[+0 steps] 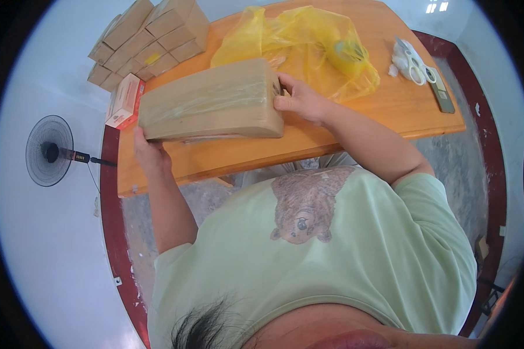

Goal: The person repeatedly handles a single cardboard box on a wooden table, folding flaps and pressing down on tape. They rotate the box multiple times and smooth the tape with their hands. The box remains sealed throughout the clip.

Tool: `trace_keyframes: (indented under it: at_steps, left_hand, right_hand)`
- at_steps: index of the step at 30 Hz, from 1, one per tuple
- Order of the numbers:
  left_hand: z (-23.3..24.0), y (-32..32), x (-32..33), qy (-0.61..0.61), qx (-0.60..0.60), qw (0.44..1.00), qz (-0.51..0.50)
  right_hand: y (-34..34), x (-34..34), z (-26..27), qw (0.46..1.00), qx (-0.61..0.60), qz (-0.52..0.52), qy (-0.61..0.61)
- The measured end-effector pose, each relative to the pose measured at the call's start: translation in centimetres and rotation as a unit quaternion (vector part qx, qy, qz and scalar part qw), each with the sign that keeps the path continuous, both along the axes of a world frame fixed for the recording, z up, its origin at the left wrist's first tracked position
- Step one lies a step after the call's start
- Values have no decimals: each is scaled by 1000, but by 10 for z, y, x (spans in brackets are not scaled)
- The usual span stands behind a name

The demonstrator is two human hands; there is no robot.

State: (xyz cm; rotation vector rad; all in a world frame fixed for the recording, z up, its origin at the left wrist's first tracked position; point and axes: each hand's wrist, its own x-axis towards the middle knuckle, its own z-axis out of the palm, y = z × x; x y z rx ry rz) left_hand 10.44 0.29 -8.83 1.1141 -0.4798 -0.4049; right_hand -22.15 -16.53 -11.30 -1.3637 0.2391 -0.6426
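A long brown cardboard box [209,100], with clear tape along its top face, is held tilted over the wooden table [305,141] near its front edge. My left hand [150,150] grips the box's lower left corner, its fingers partly hidden beneath. At the right end of the box, my right hand [301,98] has its thumb and fingers on the end face. Just behind the box lies a thin yellow plastic bag [305,43], with a rounded item inside it at the right. A small red and white box [125,101] stands left of the held box.
Several brown cartons [153,39] are stacked at the table's back left. Toward the right end lie white-handled scissors [415,70] on a crumpled white plastic piece [400,59], beside a grey-green flat object [441,94]. A black fan [50,150] stands left of the table.
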Motion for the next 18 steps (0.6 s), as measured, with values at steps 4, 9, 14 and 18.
trace_keyframes:
  at_steps: [4,9,14,18]
  left_hand:
    - [-5,2,3,0,-9,1000,0]
    - [-9,7,0,-17,-27,999,-4]
    - [-12,14,-7,-24,-44,999,0]
    - [-11,17,-7,-25,-51,998,-27]
  right_hand:
    - [-7,-4,-7,998,-47,-17,28]
    - [-8,-6,-12,996,-65,-34,46]
    - [-3,-14,-17,999,-14,-25,46]
    - [-2,-13,-23,997,67,-3,29]
